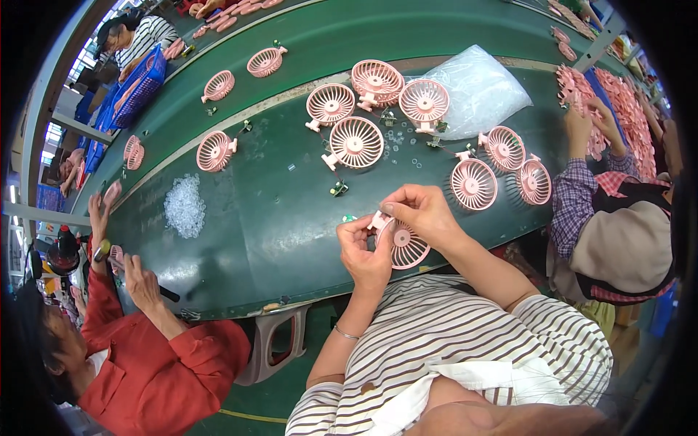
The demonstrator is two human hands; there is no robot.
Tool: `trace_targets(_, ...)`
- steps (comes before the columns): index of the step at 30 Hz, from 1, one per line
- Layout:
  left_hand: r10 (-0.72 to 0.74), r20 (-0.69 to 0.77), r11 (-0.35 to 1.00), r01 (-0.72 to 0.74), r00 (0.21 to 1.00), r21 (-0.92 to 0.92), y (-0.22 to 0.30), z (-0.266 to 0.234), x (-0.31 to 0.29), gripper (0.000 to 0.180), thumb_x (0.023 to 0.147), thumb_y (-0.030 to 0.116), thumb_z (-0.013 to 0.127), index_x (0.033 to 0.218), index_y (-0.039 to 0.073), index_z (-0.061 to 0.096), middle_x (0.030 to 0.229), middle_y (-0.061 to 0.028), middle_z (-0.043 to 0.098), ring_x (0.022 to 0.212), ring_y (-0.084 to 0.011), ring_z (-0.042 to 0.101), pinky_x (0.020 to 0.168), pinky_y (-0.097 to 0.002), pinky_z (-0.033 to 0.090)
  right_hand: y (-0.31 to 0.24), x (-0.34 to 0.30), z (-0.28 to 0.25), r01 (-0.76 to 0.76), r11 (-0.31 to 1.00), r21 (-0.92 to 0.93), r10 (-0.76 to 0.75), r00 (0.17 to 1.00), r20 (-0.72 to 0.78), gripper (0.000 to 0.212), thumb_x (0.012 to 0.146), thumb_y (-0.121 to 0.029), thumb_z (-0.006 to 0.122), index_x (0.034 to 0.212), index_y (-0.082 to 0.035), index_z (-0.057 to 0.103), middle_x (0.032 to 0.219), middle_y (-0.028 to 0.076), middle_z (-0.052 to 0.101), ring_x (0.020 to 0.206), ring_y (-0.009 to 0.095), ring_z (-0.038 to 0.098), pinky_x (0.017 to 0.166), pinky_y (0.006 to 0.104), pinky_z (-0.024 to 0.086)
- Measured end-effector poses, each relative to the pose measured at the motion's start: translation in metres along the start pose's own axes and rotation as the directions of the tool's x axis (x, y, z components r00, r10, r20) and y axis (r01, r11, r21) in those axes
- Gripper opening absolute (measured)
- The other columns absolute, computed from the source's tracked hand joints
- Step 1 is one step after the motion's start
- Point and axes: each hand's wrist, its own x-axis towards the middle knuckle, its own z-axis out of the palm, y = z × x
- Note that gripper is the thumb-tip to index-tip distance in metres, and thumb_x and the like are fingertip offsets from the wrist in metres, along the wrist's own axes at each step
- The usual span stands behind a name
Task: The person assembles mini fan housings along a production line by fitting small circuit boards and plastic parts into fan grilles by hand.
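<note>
Pink fan grille held up over near edge of green table, between both hands. Left hand grips grille's left rim; right hand pinches small pale clip piece at its top. Step, as judged: seating clip onto grille. Next move likely needs steady pinch, exact alignment, firm press. Farther out: more pink grilles, clear plastic bag, heap of small clear parts at left. Co-workers' hands both sides.
</note>
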Motion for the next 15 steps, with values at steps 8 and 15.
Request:
trace_targets(8, 0.14, 0.018, 0.977, -0.141, 0.99, 0.158, 0.002, -0.004, 0.003, 0.021, 0.075, 0.0, 0.074, 0.083, 0.001, 0.054, 0.096, -0.0178, 0.066, 0.082, -0.0199, 0.067, 0.071, -0.0286, 0.053, -0.001, 0.002, 0.0, 0.011, 0.999, 0.045, -0.01, 1.0, -0.02, 0.01, 0.082, -0.005, 0.066, 0.086, 0.004, 0.066, 0.077, 0.007, 0.067, 0.066, 0.008, 0.06, 0.058, 0.0215, 0.048)
trace_targets(15, 0.164, 0.009, 0.96, -0.161, 0.986, 0.231, 0.0, -0.006, 0.004, 0.02, 0.073, 0.001, 0.075, 0.08, 0.001, 0.056, 0.094, -0.0174, 0.067, 0.081, -0.0224, 0.068, 0.07, -0.0306, 0.054, 0.002, 0.002, 0.002, 0.016, 0.996, -0.087, -0.018, 1.0, -0.026, 0.012, 0.082, -0.006, 0.065, 0.089, 0.003, 0.068, 0.077, 0.005, 0.067, 0.066, 0.008, 0.06, 0.059, 0.023, 0.048)
